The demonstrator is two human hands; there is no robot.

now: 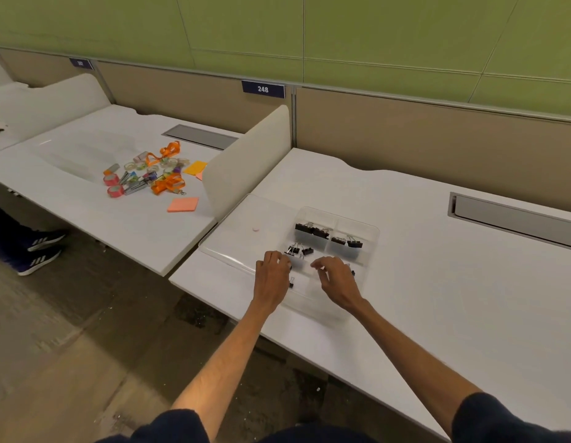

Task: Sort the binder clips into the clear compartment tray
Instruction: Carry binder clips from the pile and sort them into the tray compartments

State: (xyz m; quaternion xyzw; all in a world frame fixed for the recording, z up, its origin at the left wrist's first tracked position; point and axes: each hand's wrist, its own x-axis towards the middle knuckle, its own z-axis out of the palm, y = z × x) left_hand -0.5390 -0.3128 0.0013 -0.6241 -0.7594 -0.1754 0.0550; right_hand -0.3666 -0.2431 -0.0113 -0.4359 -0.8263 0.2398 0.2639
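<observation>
Over tray [357, 222], left fingers [273, 258], right fingers [323, 263] curled

Clear compartment tray [374, 232] on white desk [437, 282] — large binder clips [311, 230] far-left compartment, medium clips [346, 242] far-right, small clips [298, 250] nearer. Left hand [271, 276] and right hand [337, 281] over near compartments, fingers curled — grip indiscernible.
</observation>
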